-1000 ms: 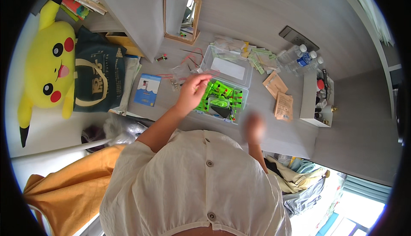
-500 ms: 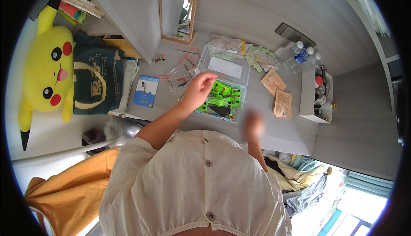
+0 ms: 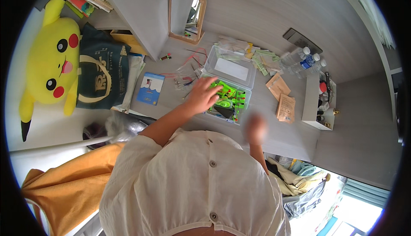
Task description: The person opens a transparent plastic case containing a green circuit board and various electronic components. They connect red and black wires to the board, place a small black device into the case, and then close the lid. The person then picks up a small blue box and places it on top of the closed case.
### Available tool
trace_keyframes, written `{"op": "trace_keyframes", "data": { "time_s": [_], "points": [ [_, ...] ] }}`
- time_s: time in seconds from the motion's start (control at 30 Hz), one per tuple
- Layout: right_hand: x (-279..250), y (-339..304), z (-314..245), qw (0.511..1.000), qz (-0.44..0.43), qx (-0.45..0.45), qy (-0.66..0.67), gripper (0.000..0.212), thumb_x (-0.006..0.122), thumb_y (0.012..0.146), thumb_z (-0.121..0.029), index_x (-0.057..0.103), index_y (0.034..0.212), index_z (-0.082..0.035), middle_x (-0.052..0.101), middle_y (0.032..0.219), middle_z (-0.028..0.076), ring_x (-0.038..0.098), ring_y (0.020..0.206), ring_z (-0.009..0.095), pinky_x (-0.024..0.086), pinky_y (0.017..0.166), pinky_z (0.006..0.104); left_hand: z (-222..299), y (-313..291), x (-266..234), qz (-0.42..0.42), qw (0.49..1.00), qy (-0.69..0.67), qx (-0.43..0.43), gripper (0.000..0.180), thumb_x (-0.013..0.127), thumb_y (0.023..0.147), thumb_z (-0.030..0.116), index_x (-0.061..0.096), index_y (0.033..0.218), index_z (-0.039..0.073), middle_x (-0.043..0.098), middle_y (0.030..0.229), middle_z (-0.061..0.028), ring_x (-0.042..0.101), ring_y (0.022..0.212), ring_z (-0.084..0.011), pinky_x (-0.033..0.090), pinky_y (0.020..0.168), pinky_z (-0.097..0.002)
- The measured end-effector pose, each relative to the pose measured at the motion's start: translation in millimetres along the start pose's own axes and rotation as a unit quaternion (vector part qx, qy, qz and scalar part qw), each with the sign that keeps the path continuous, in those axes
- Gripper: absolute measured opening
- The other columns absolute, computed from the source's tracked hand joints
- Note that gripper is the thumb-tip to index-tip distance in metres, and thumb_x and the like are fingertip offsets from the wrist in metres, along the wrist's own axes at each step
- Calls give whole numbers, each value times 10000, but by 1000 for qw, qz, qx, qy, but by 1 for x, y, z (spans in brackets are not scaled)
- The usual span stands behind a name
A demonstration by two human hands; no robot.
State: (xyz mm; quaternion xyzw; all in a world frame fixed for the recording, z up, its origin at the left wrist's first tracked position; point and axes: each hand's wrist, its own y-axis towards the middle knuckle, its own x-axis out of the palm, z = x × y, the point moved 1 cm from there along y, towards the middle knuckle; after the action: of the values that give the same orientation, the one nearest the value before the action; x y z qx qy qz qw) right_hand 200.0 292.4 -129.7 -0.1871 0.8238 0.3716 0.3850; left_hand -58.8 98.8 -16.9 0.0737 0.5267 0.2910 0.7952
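My left hand reaches over the left side of a clear plastic box, its fingers spread and nothing seen in them. Bright green plastic pieces fill the box, with small red and yellow tips among them, and a dark flat piece lies near the front. Folded back behind the box is its clear lid, which bears a white label. Just right of the box, near the desk's front edge, my right hand is smeared by blur; its fingers cannot be made out.
Left of the box lie a blue card and red cords. Papers are heaped behind the lid. Brown packets, plastic bottles and a white organiser stand or lie rightward. A mirror stands behind.
My left hand's bunched fingers have spread apart over the box. The right hand stays beside the box, blurred in both frames. The whole view has shifted slightly.
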Motion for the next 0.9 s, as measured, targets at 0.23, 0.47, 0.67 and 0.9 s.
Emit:
{"op": "trace_keyframes", "data": {
  "time_s": [0.23, 0.47, 0.67, 0.9],
  "points": [
    [-1, 1, -4, 998, 21, -30, -45, 128, 573, 810, -99, 635, 922, -107, 616, 884, 103, 593, 822, 338, 493, 723, 451, -94, -24, -2, 3, 963, 163, -213, 324, 669, 817, 211, 637, 1128, 124, 551, 1285, -107, 526, 1161, -319, 418, 950, -478],
    [-22, 17, -29, 998, -50, 40, -12, 111, 570, 810, -101, 626, 905, -107, 612, 873, 104, 590, 814, 341, 490, 715, 452, -129, -47, -8, 53, 968, 58, -238, 202, 644, 847, 225, 688, 987, 86, 685, 945, -90, 642, 881, -291, 505, 768, -414],
    [-22, 17, -29, 998, -47, 42, -21, 90, 574, 810, -111, 619, 888, -107, 607, 863, 99, 588, 806, 339, 487, 709, 454, -124, -35, -29, 121, 931, -68, -337, 226, 619, 913, 236, 673, 991, 31, 702, 869, -107, 664, 752, -209, 501, 680, -324],
    [-22, 16, -30, 998, -44, 48, -21, 73, 581, 810, -118, 613, 875, -109, 604, 857, 91, 587, 801, 335, 487, 709, 450, -123, -29, -43, 140, 882, -243, -380, 202, 635, 908, 216, 651, 965, 23, 697, 867, -61, 622, 744, -110, 468, 671, -259]
  ]
}}
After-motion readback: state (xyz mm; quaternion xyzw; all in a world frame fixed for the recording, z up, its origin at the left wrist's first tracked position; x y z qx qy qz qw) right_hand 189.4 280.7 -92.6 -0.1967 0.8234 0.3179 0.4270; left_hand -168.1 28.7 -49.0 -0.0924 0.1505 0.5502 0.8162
